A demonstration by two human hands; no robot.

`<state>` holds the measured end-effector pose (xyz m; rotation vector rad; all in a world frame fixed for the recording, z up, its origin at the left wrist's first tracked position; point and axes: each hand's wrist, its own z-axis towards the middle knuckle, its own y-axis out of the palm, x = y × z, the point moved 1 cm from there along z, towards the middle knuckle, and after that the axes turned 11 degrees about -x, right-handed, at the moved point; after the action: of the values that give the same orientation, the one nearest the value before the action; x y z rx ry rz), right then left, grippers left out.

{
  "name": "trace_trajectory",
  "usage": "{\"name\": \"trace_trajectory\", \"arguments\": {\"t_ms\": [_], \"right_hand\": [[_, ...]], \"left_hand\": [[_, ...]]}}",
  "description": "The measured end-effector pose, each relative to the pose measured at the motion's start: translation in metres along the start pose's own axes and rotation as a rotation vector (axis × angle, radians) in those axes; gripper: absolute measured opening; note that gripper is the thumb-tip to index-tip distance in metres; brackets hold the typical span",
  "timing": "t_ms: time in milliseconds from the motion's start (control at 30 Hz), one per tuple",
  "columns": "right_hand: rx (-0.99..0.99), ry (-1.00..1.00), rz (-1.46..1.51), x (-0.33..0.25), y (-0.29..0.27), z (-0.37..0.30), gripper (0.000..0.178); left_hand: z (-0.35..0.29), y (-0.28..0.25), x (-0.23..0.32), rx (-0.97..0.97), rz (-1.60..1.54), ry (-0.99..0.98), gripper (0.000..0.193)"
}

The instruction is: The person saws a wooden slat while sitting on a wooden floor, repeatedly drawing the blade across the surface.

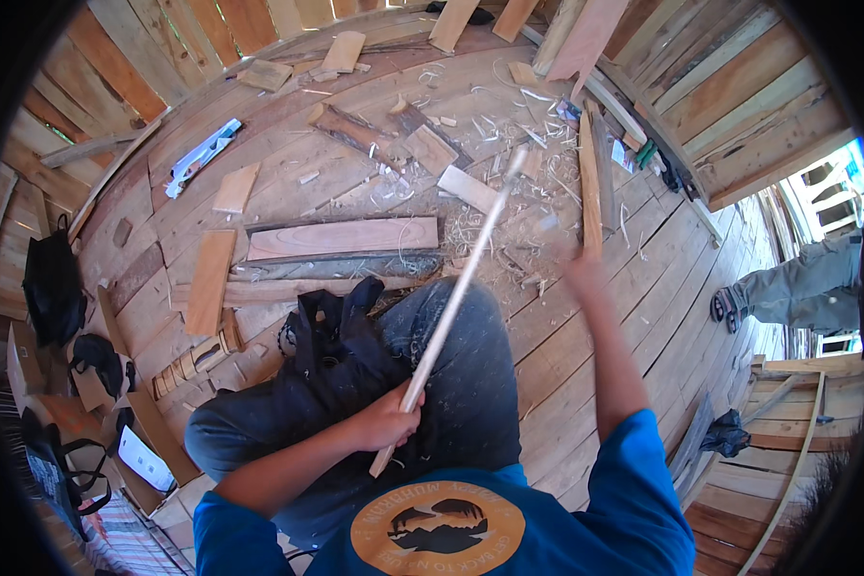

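My left hand (389, 422) is closed round the lower part of a long, pale wooden stick (463, 286). The stick slants up and away to the right across my lap, and its far end is over the wood shavings. A short, pale wood block (468, 189) lies beneath its upper part. My right hand (583, 276) is out to the right, smeared by motion, so its fingers cannot be read. A faint pale blur shows just left of it, too indistinct to name. Beyond that hand, a long narrow board (588, 182) runs away from me.
Curled shavings (509, 254) litter the plank floor (643, 307). Ahead lie a reddish board (346, 238) and a rough log (355, 134). Dark cloth (331, 341) covers my lap. Cardboard boxes (149, 422) and bags stand at left. Another person's leg (806, 283) is at right.
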<state>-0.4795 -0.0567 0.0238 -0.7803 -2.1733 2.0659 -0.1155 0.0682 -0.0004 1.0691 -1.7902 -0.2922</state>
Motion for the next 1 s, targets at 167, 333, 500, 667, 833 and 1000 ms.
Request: {"name": "trace_trajectory", "arguments": {"t_ms": [167, 333, 500, 667, 833, 1000], "right_hand": [[-0.054, 0.035, -0.132, 0.020, -0.061, -0.007, 0.069], [-0.342, -0.297, -0.183, -0.047, -0.025, -0.097, 0.064], [-0.540, -0.304, -0.163, -0.064, 0.018, -0.107, 0.067], [-0.277, 0.021, -0.165, -0.007, -0.004, -0.025, 0.070], [-0.372, -0.182, -0.140, -0.038, -0.025, -0.053, 0.064], [-0.558, -0.649, -0.240, -0.068, 0.021, -0.077, 0.060]], "left_hand": [[0.001, 0.011, -0.012, 0.049, 0.354, 0.035, 0.028], [0.001, 0.024, 0.006, 0.285, 0.487, 0.065, 0.038], [-0.004, 0.011, 0.001, 0.401, 0.476, 0.148, 0.041], [-0.009, 0.018, 0.016, 0.386, 0.562, 0.073, 0.043], [-0.009, 0.017, 0.013, 0.373, 0.589, 0.071, 0.042], [-0.010, 0.016, 0.006, 0.445, 0.667, 0.137, 0.041]]}}
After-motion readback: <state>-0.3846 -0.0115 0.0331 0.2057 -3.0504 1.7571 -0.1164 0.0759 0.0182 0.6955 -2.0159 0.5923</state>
